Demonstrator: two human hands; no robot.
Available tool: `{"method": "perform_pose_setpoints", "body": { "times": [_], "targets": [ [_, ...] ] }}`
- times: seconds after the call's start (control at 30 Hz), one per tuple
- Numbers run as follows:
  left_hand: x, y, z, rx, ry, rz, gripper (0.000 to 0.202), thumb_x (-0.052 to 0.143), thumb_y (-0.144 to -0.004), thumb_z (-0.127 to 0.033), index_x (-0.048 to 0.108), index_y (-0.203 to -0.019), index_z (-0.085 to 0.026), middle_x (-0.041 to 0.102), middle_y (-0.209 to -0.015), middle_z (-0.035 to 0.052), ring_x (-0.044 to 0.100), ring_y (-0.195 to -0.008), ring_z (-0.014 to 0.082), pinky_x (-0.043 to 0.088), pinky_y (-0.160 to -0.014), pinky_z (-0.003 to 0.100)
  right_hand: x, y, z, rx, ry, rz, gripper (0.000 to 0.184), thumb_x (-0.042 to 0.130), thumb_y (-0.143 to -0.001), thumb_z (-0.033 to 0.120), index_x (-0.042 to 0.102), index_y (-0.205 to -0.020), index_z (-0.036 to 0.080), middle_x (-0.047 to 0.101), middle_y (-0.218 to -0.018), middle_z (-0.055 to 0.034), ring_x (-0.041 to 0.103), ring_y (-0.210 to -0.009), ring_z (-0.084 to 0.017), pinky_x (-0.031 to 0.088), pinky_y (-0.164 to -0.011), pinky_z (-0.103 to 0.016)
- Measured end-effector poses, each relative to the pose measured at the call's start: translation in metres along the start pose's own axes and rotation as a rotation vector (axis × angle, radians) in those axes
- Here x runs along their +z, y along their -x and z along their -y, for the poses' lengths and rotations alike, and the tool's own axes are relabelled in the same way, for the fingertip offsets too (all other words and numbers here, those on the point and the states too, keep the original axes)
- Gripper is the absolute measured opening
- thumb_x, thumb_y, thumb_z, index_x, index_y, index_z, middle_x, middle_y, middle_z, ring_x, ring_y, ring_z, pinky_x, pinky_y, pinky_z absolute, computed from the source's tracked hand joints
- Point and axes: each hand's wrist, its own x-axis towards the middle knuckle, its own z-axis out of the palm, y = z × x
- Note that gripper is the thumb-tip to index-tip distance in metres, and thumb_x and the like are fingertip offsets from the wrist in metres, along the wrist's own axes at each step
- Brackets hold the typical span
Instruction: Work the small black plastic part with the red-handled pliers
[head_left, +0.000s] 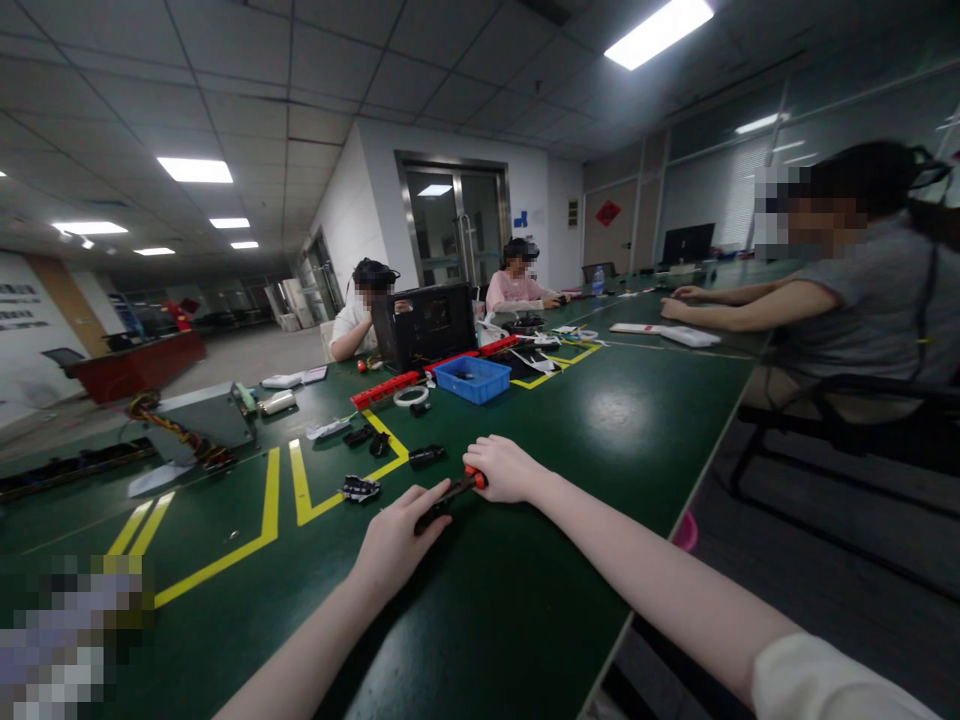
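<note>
My right hand [495, 468] is closed around the red-orange handle of a hand tool [477, 478]. The tool's dark, narrow front part points left toward my other hand; its exact kind is not clear. My left hand [397, 535] pinches a small black piece [427, 517] between thumb and fingers, right at the tool's front end. Most of that piece is hidden by the fingers. Both hands are held just above the green table [517, 620]. Close beyond them lie a black part [427, 456] and a black-and-silver part [361, 488].
A blue bin [472, 380] stands beyond my hands, beside a red strip [386, 390] and a black case [424, 325]. A metal box with wires [199, 420] is at left. Yellow tape [274, 500] marks the table. Several people sit around it, one person [862, 290] at right.
</note>
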Motion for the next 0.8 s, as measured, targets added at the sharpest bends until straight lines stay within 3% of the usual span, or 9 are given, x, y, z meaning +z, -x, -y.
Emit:
{"method": "perform_pose_setpoints", "body": {
  "times": [0.47,0.8],
  "targets": [
    [-0.0023,0.0017,-0.0039,0.068,-0.058,0.006,0.050,0.041,-0.095,-0.032,0.029,-0.144,-0.036,0.058,-0.107,0.0017,0.059,-0.091,0.0184,0.048,-0.081,0.028,-0.0013,0.0006,0.0017,0.039,-0.020,0.006,0.011,0.061,-0.075,0.026,0.056,-0.080,0.018,0.061,-0.088,-0.0044,0.054,-0.083,-0.018,0.035,-0.072,-0.029],
    [-0.0012,0.0008,-0.0034,0.096,-0.089,0.031,0.046,0.039,-0.096,-0.030,0.034,-0.141,-0.036,0.058,-0.105,0.0023,0.057,-0.091,0.0184,0.048,-0.082,0.029,-0.0022,0.0007,0.0016,0.032,-0.040,0.017,0.010,0.061,-0.075,0.025,0.056,-0.078,0.018,0.060,-0.086,-0.0043,0.054,-0.082,-0.018,0.036,-0.072,-0.028]
  ]
}}
